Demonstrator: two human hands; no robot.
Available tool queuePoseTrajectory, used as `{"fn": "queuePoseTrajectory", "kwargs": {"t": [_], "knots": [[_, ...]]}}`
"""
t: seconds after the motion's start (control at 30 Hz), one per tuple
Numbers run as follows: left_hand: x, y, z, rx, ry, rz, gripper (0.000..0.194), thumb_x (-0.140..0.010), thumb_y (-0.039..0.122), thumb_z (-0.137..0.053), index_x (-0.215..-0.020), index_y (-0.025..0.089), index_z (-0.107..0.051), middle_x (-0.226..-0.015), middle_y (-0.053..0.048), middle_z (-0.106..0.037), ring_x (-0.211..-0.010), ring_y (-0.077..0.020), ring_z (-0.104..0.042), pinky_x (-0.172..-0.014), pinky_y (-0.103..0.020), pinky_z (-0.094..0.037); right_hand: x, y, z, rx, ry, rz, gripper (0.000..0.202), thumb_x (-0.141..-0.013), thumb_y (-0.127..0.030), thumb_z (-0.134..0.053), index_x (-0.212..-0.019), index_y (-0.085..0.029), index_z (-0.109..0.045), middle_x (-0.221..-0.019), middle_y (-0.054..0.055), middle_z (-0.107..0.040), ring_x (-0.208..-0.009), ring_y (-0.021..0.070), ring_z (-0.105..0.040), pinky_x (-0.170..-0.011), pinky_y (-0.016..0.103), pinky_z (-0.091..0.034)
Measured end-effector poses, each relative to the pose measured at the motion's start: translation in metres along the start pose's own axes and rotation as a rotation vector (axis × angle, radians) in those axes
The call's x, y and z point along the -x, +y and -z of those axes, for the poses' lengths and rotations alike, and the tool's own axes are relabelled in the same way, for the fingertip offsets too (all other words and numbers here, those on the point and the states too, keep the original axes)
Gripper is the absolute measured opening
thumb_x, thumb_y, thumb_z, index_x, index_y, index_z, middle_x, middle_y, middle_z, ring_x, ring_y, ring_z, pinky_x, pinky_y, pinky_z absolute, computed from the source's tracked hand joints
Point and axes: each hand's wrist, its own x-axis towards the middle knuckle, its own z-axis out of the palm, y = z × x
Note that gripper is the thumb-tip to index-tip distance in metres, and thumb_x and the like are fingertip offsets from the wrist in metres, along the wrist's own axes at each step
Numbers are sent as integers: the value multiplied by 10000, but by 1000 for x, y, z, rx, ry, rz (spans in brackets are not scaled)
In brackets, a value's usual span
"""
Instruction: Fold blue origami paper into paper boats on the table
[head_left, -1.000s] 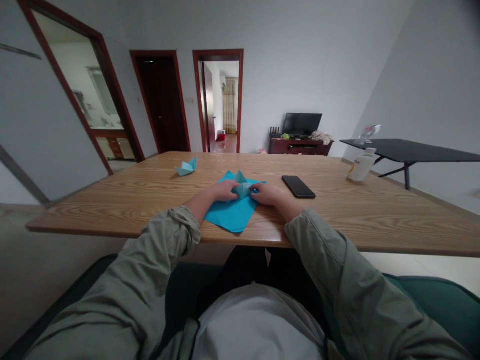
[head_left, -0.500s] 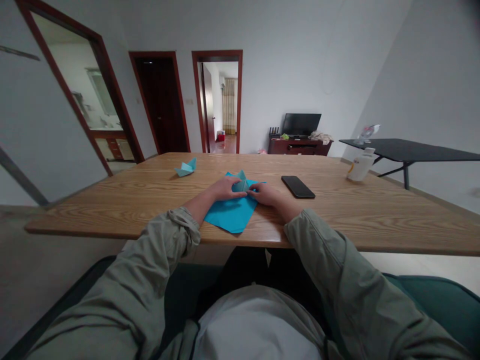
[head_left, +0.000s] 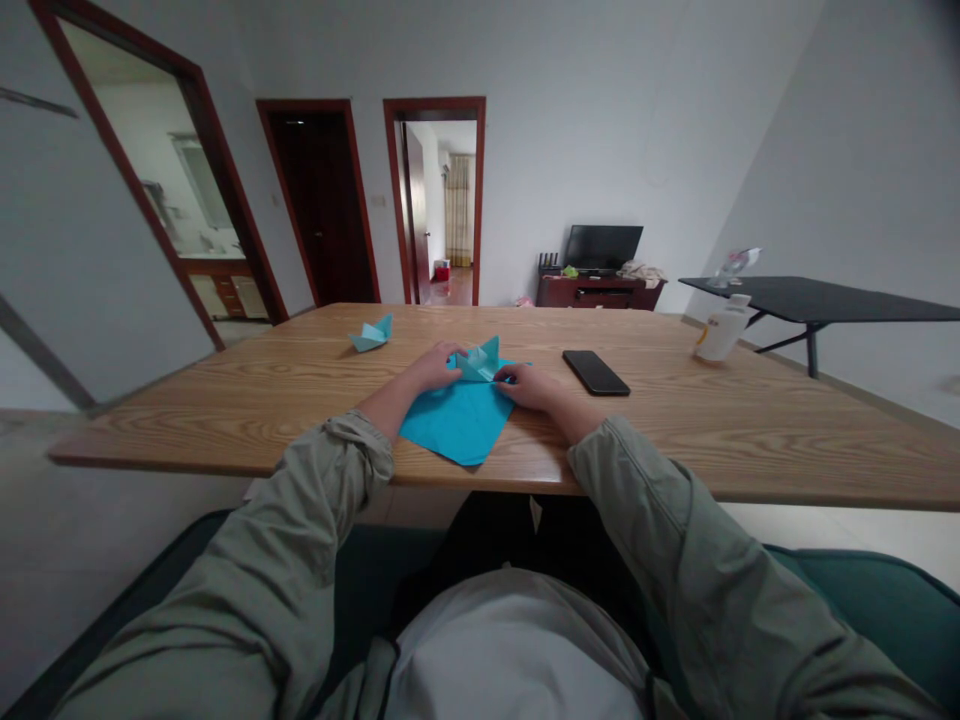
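Observation:
A light-blue folded paper boat point(head_left: 480, 362) sits on a brighter blue sheet of paper point(head_left: 459, 425) near the table's front edge. My left hand point(head_left: 437, 368) is at the boat's left end, its fingers closed in a pinch on it. At the boat's lower right corner, my right hand point(head_left: 523, 384) pinches the paper between thumb and fingers. A second light-blue folded boat point(head_left: 372, 334) stands farther back on the left, touched by neither hand.
The wooden table point(head_left: 675, 430) bears a black phone point(head_left: 595, 373) right of my right hand and a white bottle point(head_left: 722, 330) at the far right. Behind it on the right stands a black table point(head_left: 840, 300); a TV point(head_left: 604, 249) is at the back wall.
My left hand has moved left, from the middle of the folded boat to its left end, uncovering more of it. The blue sheet's left corner has shifted slightly left. My right hand has stayed in place.

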Motion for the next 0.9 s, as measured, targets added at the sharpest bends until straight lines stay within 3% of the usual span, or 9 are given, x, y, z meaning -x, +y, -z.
{"fn": "queuePoseTrajectory", "kwargs": {"t": [0.17, 0.4, 0.67, 0.8, 0.9], "knots": [[0, 2, 1, 85, -52, 18, 409, -779, 436, -628, -1091, 175, -668, -1151, -74, -649, -914, -184, -635, -805, -284, -519, 2, -2, 2, 2, -3, -18, 332, -891, -329, -524, -1171, -215, -661, -1137, 70, -691, -945, 211, -649, -817, 272, -468], [1, -3, 9, 62, 14, 86, 322, -753, 383, -611, -959, 153, -703, -875, -45, -706, -798, -192, -636, -756, -283, -485, -5, 6, -4, -69, 16, -11, 315, -872, -308, -546, -1141, -205, -675, -1113, 76, -698, -924, 210, -650, -812, 275, -475], [5, -52, 44, -63, 244, 268, 196, -763, 297, -617, -902, 167, -665, -850, -63, -669, -757, -189, -588, -741, -289, -462, -10, 17, -6, -121, 91, -73, 333, -829, -265, -566, -1137, -202, -675, -1113, 82, -697, -934, 211, -646, -817, 274, -469], [16, -77, 57, -161, 238, 394, 177, -805, 246, -586, -954, 162, -630, -847, -38, -625, -776, -170, -536, -790, -295, -441, -15, 28, -3, -85, 239, -233, 347, -797, -273, -572, -1116, -187, -678, -1080, 111, -697, -949, 234, -640, -830, 300, -462], [23, -85, 64, -240, 273, 476, 245, -800, 212, -602, -1036, 145, -596, -1006, -69, -594, -893, -184, -518, -853, -316, -423, -19, 37, -2, -103, 339, -302, 381, -773, -279, -580, -1123, -152, -658, -1086, 147, -681, -980, 255, -629, -848, 318, -455]]}}
